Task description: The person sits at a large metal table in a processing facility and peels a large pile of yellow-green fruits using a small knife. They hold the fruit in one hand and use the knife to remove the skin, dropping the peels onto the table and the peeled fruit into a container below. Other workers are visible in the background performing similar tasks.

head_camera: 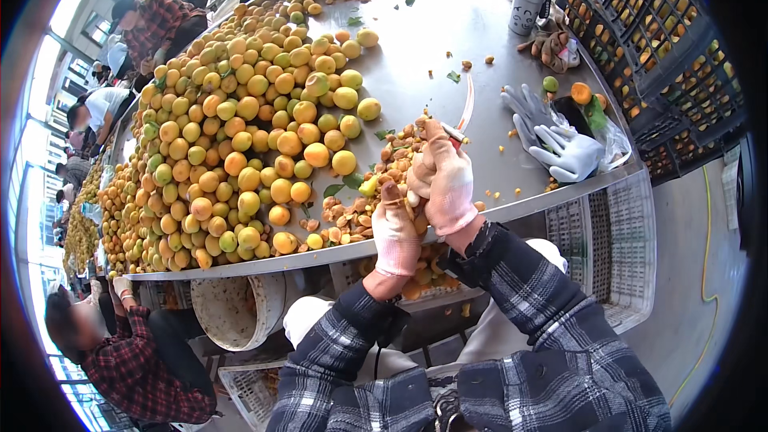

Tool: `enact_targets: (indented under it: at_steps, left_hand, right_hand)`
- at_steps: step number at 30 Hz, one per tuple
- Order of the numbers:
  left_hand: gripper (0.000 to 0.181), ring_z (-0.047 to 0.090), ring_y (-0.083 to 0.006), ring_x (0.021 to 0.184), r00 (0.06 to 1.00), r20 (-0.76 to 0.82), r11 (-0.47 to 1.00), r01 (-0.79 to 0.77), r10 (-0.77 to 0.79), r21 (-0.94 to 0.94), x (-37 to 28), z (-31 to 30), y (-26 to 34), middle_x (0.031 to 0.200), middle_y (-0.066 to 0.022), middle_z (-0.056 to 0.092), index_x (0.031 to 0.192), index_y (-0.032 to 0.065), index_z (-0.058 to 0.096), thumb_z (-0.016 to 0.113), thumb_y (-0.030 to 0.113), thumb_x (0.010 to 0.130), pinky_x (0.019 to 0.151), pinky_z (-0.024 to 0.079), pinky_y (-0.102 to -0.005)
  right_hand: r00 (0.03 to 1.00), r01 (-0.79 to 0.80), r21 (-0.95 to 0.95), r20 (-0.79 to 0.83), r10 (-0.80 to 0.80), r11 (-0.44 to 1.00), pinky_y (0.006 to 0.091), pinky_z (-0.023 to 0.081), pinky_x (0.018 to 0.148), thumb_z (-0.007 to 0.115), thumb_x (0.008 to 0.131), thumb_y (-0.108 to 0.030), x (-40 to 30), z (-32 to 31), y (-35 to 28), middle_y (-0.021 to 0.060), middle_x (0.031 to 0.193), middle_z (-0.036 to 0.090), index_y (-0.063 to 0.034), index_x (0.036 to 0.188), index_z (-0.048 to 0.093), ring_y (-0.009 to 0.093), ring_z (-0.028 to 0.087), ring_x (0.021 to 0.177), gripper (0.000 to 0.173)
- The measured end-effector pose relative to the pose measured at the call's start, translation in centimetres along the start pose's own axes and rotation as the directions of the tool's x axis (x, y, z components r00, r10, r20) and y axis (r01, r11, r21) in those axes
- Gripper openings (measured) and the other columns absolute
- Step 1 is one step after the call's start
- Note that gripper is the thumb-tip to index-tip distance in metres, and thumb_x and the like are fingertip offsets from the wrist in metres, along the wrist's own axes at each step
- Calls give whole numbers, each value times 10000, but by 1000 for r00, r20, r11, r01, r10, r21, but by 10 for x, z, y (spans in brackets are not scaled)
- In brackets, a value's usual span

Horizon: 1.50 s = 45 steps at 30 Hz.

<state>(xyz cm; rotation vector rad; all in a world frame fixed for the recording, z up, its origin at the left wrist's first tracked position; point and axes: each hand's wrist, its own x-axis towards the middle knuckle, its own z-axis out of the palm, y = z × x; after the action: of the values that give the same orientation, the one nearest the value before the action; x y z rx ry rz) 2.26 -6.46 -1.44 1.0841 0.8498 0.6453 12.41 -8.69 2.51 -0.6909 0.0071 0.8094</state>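
My left hand [396, 231], in a pale work glove with a stained brown thumb, is at the near edge of the steel table, beside a heap of apricot stones [360, 210]. Touching or nearly touching it is my right hand [443, 177], gloved alike, its fingers curled around a small tool [454, 133] with a metal end and a red part. What lies between the two hands is mostly hidden; whether the left fingers hold a fruit cannot be told. A large pile of yellow-orange apricots [240, 150] spreads to the left of the stones.
Grey gloves [567, 153], a brown glove [549, 45] and a travel mug [530, 0] lie or stand on the table [414, 42] at right. Black crates of fruit [654, 30] are stacked beyond. Below the edge are a bucket [231, 312] and a fruit crate [432, 270]. Co-workers sit along the left.
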Motion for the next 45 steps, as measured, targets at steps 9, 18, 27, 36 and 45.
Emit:
enact_targets:
  at_steps: [9, 18, 27, 36, 45]
  left_hand:
    - [536, 535, -76, 869, 929, 352, 946, -9, -112, 324, 0, -12, 25, 961, -21, 601, 1135, 34, 556, 616, 541, 971, 744, 480, -245]
    - [560, 492, -79, 542, 906, 347, 970, 221, -242, 98, 3, -25, 26, 744, -8, 610, 963, 111, 618, 366, 605, 1041, 470, 318, -199]
    - [602, 476, -107, 547, 800, 459, 875, 475, -387, -89, 2, -36, 45, 770, -74, 626, 996, 42, 615, 398, 602, 1024, 486, 354, -206]
    - [504, 597, -141, 767, 550, 689, 818, -18, -472, 576, -33, -47, 32, 942, -35, 664, 1029, -10, 669, 506, 466, 1000, 678, 518, -306]
    - [289, 674, -385, 786, 920, 393, 200, -387, 13, 900, -16, -70, 84, 794, -214, 681, 916, 10, 687, 678, 299, 903, 714, 524, -425]
  right_hand:
    - [948, -202, 85, -234, 217, 976, 299, 224, 385, 509, 1041, -456, 17, -5, -5, -85, 521, 205, -233, 619, 275, 92, 197, 403, 531]
    - [970, -173, 131, -149, 192, 976, 304, 246, 409, 523, 1027, -506, 19, -8, -14, -88, 535, 212, -229, 632, 293, 88, 209, 415, 534]
    - [995, -96, -165, -27, 93, 982, 262, 316, 366, 557, 961, -630, 23, -17, -28, -96, 556, 252, -216, 709, 408, 58, 275, 418, 507]
    - [997, -7, -388, 70, 37, 922, 253, 405, 425, 603, 1020, -315, 14, -14, -34, -41, 635, 469, -53, 928, 550, 59, 474, 525, 283]
    - [939, 343, -939, 342, 46, -16, 477, 510, 767, 585, 992, -303, -4, -29, -12, 224, 856, 687, 5, 1014, 622, 423, 660, 859, 311]
